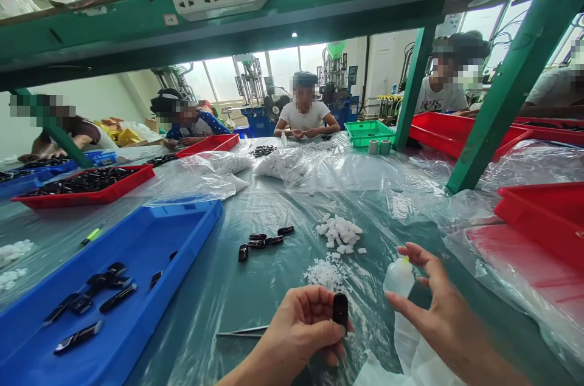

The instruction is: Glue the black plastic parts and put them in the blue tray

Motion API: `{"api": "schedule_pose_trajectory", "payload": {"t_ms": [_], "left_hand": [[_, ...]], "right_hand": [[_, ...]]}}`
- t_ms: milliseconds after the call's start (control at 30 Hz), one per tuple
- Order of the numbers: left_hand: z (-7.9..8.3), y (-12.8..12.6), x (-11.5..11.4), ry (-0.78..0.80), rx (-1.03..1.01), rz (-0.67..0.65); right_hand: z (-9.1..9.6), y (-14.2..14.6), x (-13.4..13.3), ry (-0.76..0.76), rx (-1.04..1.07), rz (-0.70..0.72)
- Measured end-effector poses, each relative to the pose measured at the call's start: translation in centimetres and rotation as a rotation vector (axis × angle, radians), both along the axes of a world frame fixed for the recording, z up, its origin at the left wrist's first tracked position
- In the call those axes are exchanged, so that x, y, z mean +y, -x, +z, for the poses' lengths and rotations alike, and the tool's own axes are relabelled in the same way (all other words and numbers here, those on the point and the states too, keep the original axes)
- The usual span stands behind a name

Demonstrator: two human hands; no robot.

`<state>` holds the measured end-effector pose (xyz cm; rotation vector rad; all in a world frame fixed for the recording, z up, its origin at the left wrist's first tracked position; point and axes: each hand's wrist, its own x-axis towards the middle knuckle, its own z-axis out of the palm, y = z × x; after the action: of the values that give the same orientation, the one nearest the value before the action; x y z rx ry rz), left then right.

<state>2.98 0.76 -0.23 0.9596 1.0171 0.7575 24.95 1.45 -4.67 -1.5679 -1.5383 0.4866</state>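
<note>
My left hand (303,328) is closed on a small black plastic part (340,309), held upright between thumb and fingers. My right hand (435,310) hovers beside it with fingers spread, just right of a small white squeeze bottle (398,276) with a yellow-green tip; it does not grip the bottle. Ahead lie several loose black parts (262,240) and two heaps of small white pieces (338,233) on the plastic-covered table. Metal tweezers (241,332) lie left of my left hand.
A blue tray (182,222) with several black parts sits at left. Red trays (538,216) stand at right and far left, a green tray (369,132) at the back. A green frame post (502,94) slants down at right. Other people sit across the table.
</note>
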Motion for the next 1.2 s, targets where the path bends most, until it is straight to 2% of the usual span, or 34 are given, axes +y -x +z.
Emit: {"api": "schedule_pose_trajectory", "payload": {"t_ms": [100,200,267,400,500,733,1200], "left_hand": [[-0.7,-0.1,0.0,-0.009,-0.033,0.001],[-1.0,-0.2,-0.2,0.008,-0.057,-0.005],[-1.0,-0.2,-0.3,0.024,-0.060,-0.031],[-0.7,-0.2,-0.5,0.039,-0.057,-0.089],[-0.7,-0.1,-0.5,0.041,-0.056,-0.121],[-0.6,-0.1,-0.6,0.039,-0.061,-0.140],[-0.6,0.0,-0.7,0.065,-0.052,-0.135]], "right_hand": [[-0.4,0.2,0.9,0.135,0.007,0.147],[0.1,0.2,1.1,0.128,-0.014,0.231],[0.5,0.1,1.0,0.009,-0.083,0.239],[0.7,-0.3,0.8,-0.403,-0.323,0.230],[0.6,-0.3,0.7,-0.536,-0.438,0.235],[1.3,0.2,0.3,-0.605,-0.496,0.254],[1.3,0.2,0.3,-0.602,-0.495,0.236]]}}
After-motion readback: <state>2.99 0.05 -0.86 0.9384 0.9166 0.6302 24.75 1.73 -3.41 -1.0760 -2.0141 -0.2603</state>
